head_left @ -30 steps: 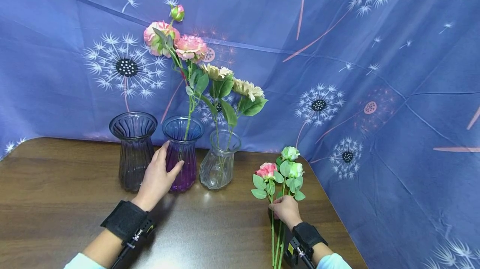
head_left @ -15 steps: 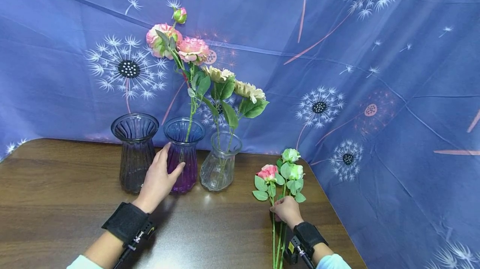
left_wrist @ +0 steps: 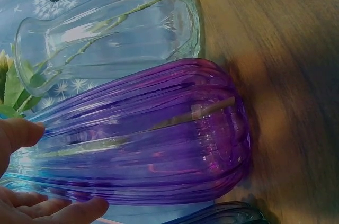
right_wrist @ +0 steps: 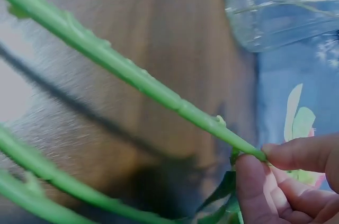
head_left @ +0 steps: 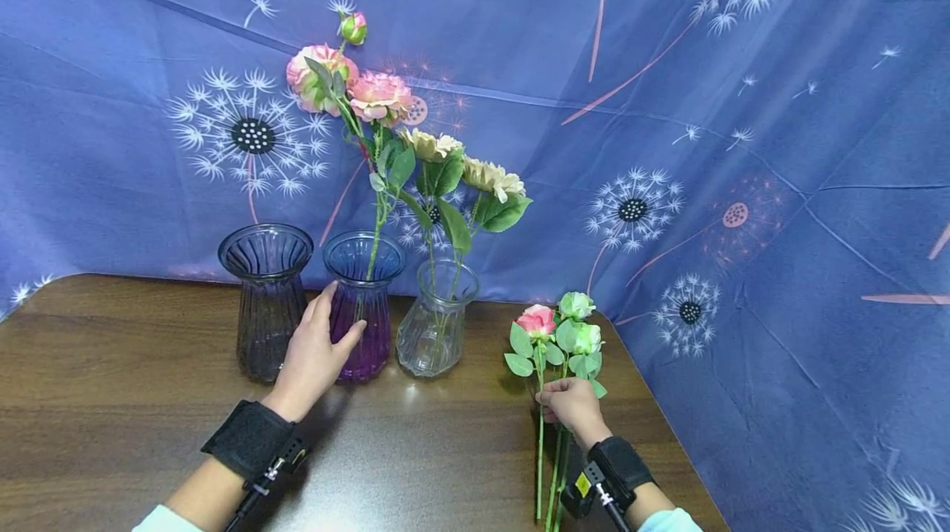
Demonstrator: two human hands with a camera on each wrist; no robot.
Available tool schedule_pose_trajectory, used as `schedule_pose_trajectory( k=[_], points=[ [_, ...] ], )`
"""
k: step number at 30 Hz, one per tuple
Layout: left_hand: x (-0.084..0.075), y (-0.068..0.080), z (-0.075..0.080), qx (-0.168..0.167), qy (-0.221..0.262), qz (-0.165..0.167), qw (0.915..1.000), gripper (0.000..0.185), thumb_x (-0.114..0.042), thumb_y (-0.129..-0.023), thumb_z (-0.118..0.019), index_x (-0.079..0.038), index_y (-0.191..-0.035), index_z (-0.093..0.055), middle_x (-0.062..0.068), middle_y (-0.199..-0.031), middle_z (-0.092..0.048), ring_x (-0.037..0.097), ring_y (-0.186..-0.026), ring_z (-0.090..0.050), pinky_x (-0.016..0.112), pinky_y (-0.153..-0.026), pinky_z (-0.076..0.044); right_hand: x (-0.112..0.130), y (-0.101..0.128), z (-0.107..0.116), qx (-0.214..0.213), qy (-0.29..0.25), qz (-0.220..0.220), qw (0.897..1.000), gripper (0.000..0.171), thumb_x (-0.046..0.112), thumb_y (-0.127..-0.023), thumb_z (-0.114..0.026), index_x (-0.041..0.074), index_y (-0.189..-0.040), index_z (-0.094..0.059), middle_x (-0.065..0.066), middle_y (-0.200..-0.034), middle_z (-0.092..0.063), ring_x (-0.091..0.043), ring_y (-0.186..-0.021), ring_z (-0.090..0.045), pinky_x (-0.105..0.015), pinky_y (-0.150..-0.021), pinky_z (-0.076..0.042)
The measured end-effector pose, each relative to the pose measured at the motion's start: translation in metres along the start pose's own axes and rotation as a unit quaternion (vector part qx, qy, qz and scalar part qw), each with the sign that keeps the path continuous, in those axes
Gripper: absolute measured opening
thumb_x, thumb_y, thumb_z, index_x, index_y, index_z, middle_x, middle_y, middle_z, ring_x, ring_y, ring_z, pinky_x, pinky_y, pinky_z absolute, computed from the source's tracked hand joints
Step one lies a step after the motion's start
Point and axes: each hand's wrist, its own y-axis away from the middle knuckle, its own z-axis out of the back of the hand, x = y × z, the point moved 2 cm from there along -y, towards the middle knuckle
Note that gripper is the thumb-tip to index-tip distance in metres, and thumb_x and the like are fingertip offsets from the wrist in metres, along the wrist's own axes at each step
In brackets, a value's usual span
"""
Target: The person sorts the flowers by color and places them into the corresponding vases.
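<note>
Purple ribbed glass vase (head_left: 373,309), blue toward the rim, stands upright on the brown wood table (head_left: 416,466), mid of a row of 3. Inside it: a peony stem (left_wrist: 175,122), cut end nr the base, seen thru the glass in L wrist view. Above the rim: 2 pink peonies (head_left: 380,96) + a pink-green bud (head_left: 354,29), leaning back over to pic L. L hand (head_left: 315,350) is round this vase, thumb one side, other fingers opp. side, spread abt as wide as the vase in a loose hold.

Clear glass vase (head_left: 429,342), just R of it, upright: 2 thin stems slant inside, topped by cream flowers (head_left: 490,177) w/ broad green leaves well above the rim. Smoky dark glass vase (head_left: 270,313), L end of row, also upright, flared rim, nr the L hand.

R hand (head_left: 573,407): thumb + index closed in a pinch on the green stem (right_wrist: 153,89) of a pink rose (head_left: 536,321). Rose is outside the vases, nr table's R edge, bloom + leaves beyond the hand. Its stem is raised off the wood, shadow below in R wrist view. 2 pale green-white flowers (head_left: 588,340) just beside it, stems passing under the R hand.

Bkgd: blue cloth (head_left: 505,21), white dandelion print.
</note>
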Motion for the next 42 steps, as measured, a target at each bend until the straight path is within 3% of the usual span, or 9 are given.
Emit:
schedule_pose_trajectory(
  k=[6, 14, 19, 25, 35, 42],
  points=[
    [0.0, -0.001, 0.001, -0.001, 0.006, 0.0, 1.0, 0.069, -0.018, -0.086, -0.066, 0.006, -0.14, -0.031, 0.03, -0.135, -0.042, 0.046, -0.122, -0.045, 0.057, -0.1, -0.038, 0.026, 0.003, 0.016, -0.029, -0.037, 0.035, 0.998, 0.025, 0.0, -0.082, -0.062, -0.016, -0.101, -0.062, -0.013, -0.075, -0.069, -0.009, -0.051, -0.061, -0.027, -0.054, -0.056],
    [0.001, -0.002, 0.001, -0.002, 0.008, -0.003, 1.0, 0.069, -0.017, -0.086, -0.066, 0.005, -0.141, -0.03, 0.03, -0.136, -0.041, 0.046, -0.124, -0.043, 0.057, -0.1, -0.037, 0.064, 0.006, 0.043, -0.071, -0.034, 0.083, 0.993, 0.029, 0.006, -0.085, -0.062, -0.013, -0.108, -0.062, -0.019, -0.085, -0.071, -0.004, -0.053, -0.061, -0.027, -0.059, -0.056],
    [0.0, -0.003, 0.001, 0.004, 0.007, 0.0, 1.0, 0.069, -0.018, -0.087, -0.065, 0.005, -0.142, -0.029, 0.029, -0.138, -0.04, 0.045, -0.125, -0.042, 0.056, -0.101, -0.036, 0.082, 0.01, 0.054, -0.093, -0.042, 0.103, 0.989, 0.031, 0.011, -0.087, -0.063, -0.007, -0.111, -0.062, -0.015, -0.088, -0.071, -0.002, -0.056, -0.062, -0.021, -0.06, -0.055],
    [-0.002, -0.003, 0.0, 0.01, 0.007, 0.001, 0.9999, 0.069, -0.018, -0.087, -0.064, 0.005, -0.142, -0.029, 0.029, -0.138, -0.039, 0.045, -0.125, -0.042, 0.056, -0.102, -0.035, 0.109, 0.02, 0.057, -0.113, -0.074, 0.122, 0.983, 0.031, 0.013, -0.087, -0.064, -0.004, -0.112, -0.063, -0.005, -0.082, -0.07, -0.002, -0.056, -0.063, -0.02, -0.059, -0.054],
    [-0.002, -0.002, -0.001, 0.027, 0.01, 0.012, 0.9995, 0.069, -0.019, -0.088, -0.063, 0.005, -0.143, -0.027, 0.03, -0.14, -0.037, 0.045, -0.127, -0.04, 0.057, -0.103, -0.034, 0.157, 0.03, 0.054, -0.122, -0.112, 0.178, 0.97, 0.028, 0.012, -0.086, -0.066, -0.002, -0.11, -0.066, 0.0, -0.079, -0.067, -0.002, -0.055, -0.063, -0.021, -0.06, -0.055],
    [-0.001, 0.001, 0.0, 0.015, 0.005, 0.002, 0.9999, 0.068, -0.017, -0.087, -0.064, 0.007, -0.141, -0.029, 0.031, -0.136, -0.04, 0.046, -0.124, -0.042, 0.057, -0.102, -0.035, 0.194, 0.037, 0.044, -0.123, -0.129, 0.227, 0.958, 0.026, 0.011, -0.084, -0.067, -0.001, -0.108, -0.067, -0.005, -0.08, -0.067, -0.002, -0.056, -0.064, -0.027, -0.063, -0.057]
  ],
)
